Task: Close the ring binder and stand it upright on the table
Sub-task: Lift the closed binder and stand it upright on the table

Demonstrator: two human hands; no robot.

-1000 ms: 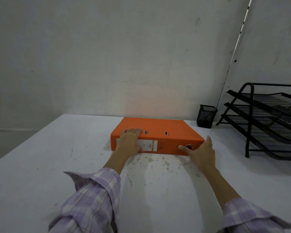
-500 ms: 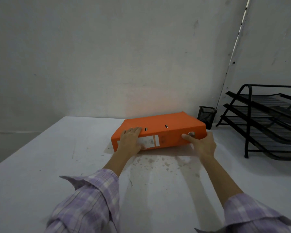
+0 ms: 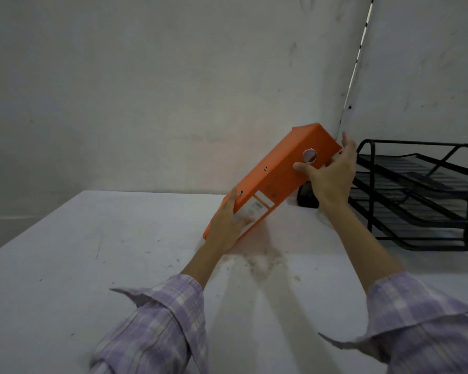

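Note:
The orange ring binder [image 3: 278, 174] is closed and tilted steeply, its right end raised and its lower left corner near the white table [image 3: 92, 252]. Its spine faces me, with a white label low down and a metal finger ring near the top. My left hand [image 3: 227, 225] grips the lower end over the label. My right hand [image 3: 330, 176] holds the raised end from below and from the right, thumb just under the ring.
A black wire three-tier tray rack [image 3: 422, 195] stands at the right, close to my right hand. A small black mesh pen cup [image 3: 307, 197] sits behind the binder, partly hidden. Grey walls meet in a corner behind.
The binder lay flat on the table a second ago. Both hands have tipped its right end up, so it now slants steeply, with the left end staying low.

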